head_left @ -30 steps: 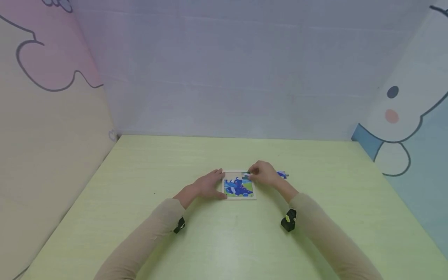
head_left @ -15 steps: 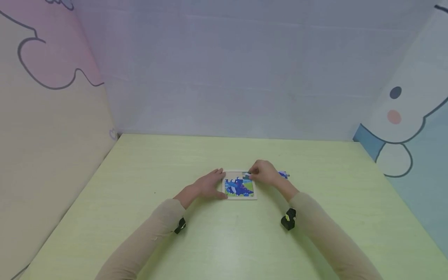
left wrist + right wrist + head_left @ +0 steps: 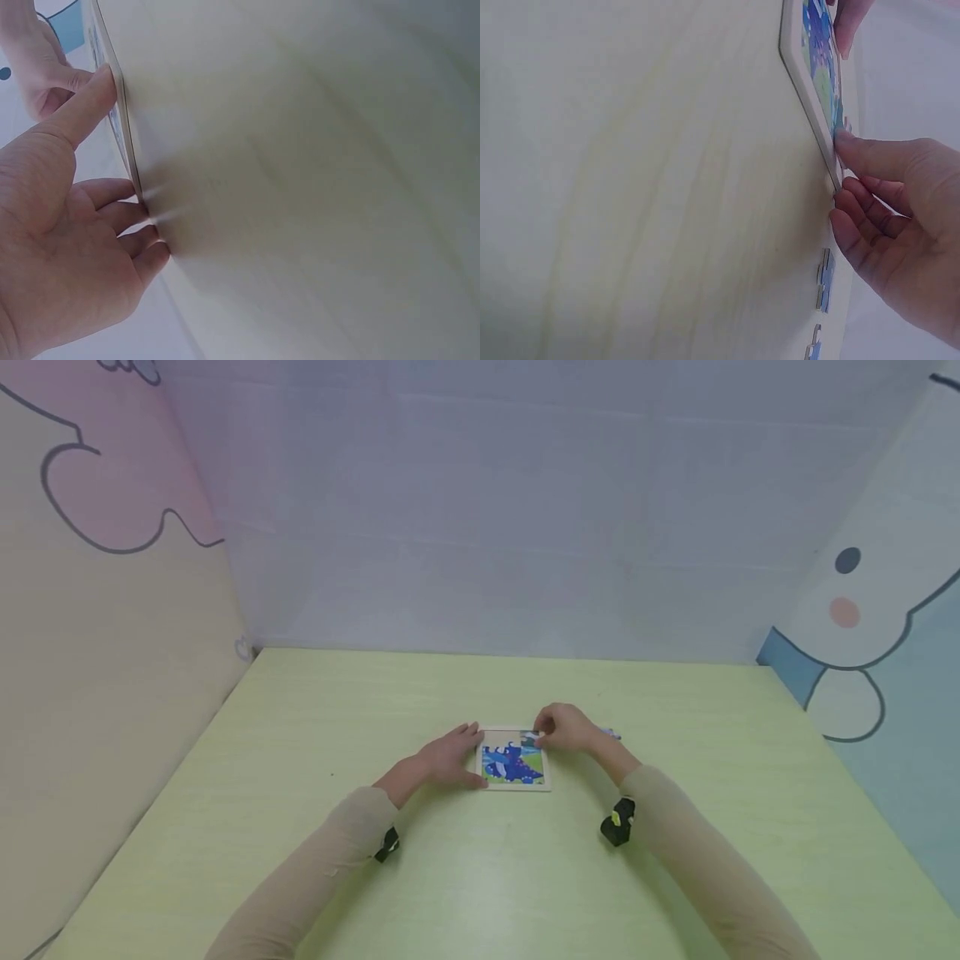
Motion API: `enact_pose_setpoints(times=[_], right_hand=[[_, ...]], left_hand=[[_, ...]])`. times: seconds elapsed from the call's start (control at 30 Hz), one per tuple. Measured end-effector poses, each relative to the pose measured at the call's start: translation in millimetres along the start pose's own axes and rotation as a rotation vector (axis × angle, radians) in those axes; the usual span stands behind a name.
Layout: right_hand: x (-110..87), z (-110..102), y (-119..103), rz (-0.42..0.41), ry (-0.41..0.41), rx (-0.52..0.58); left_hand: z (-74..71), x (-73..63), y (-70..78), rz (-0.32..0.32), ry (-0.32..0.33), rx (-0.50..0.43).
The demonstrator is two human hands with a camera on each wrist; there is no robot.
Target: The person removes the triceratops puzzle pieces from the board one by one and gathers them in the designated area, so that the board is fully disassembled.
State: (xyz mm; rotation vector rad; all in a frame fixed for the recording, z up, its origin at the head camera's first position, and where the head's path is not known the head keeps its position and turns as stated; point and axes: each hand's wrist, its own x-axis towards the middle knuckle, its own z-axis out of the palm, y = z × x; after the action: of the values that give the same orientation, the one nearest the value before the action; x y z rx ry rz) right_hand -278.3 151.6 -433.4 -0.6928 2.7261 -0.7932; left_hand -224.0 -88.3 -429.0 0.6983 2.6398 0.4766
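A square wooden jigsaw tray [image 3: 513,787] with a blue dinosaur picture lies on the table. Its far left part shows bare wood. My left hand [image 3: 446,756] holds the tray's left side, thumb at the near corner and fingertips at the far one. At the far right corner my right hand [image 3: 567,728] pinches a puzzle piece [image 3: 528,739] lying in or on the tray; its fit there cannot be judged. In the right wrist view, the right thumb [image 3: 855,146] presses at the tray's edge, with the other fingers bent beside it.
Loose blue puzzle pieces [image 3: 613,733] lie right of the tray, partly hidden behind the right hand; the right wrist view shows a loose piece [image 3: 825,281] near the fingers. Patterned cloth walls [image 3: 480,527] enclose the pale table [image 3: 375,693] at back and sides.
Both hands stay at the tray with almost no movement. The right wrist has shifted slightly and covers more of the loose pieces.
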Motion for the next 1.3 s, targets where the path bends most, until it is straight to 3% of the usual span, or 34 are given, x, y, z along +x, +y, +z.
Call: enact_pose_setpoints(times=[0.3, 0.73, 1.07, 1.3], right_hand=[[-1.3, 2.4, 1.9, 0.014, 0.051, 0.091], [-8.2, 8.8, -0.4, 0.063, 0.076, 0.222], [-12.9, 12.2, -0.2, 0.023, 0.118, 0.327], [-15.3, 10.7, 0.7, 0.077, 0.144, 0.405]], left_hand=[[3.3, 4.7, -3.3, -0.018, -0.006, 0.031], [2.2, -0.1, 0.9, -0.026, -0.003, 0.010], [2.6, 0.6, 0.4, -0.021, -0.001, 0.016], [3.7, 2.2, 0.2, -0.032, 0.000, 0.020]])
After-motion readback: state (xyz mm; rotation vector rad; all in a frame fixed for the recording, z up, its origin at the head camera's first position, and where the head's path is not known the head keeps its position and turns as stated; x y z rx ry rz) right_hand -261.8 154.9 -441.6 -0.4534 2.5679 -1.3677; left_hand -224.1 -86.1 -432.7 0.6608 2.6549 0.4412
